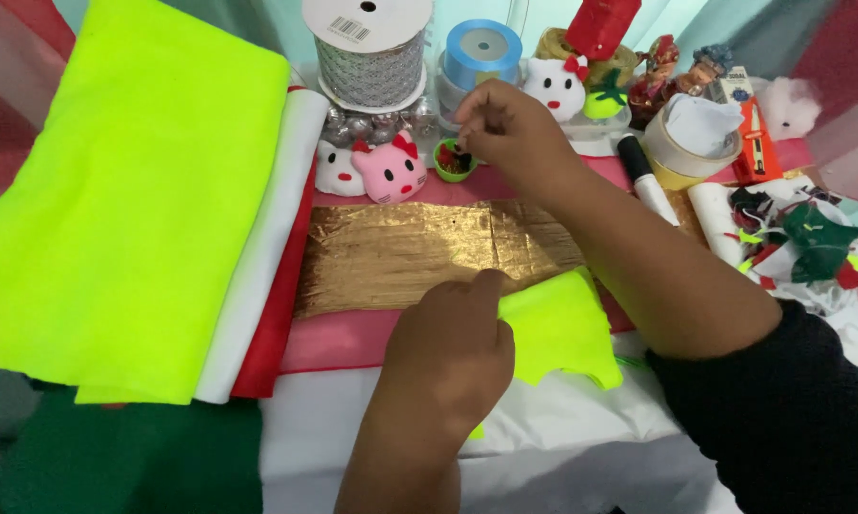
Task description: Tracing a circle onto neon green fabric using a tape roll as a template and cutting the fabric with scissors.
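Observation:
My left hand [448,357] presses down on a small cut piece of neon yellow felt [562,328] that lies over the edge of a gold foil sheet [400,252]. My right hand [510,133] reaches across to the back, fingertips pinched together over a small green cup [453,162] of tiny coloured bits. Whether anything is between those fingertips cannot be seen.
A large neon yellow felt sheet [134,190] lies at left over white and red felt. At the back stand a silver ribbon spool [370,52], a blue ribbon roll [483,52], pink and white cat-face plushes [391,169], a tape roll [691,148], a marker [643,176]. Felt scraps [800,247] pile at right.

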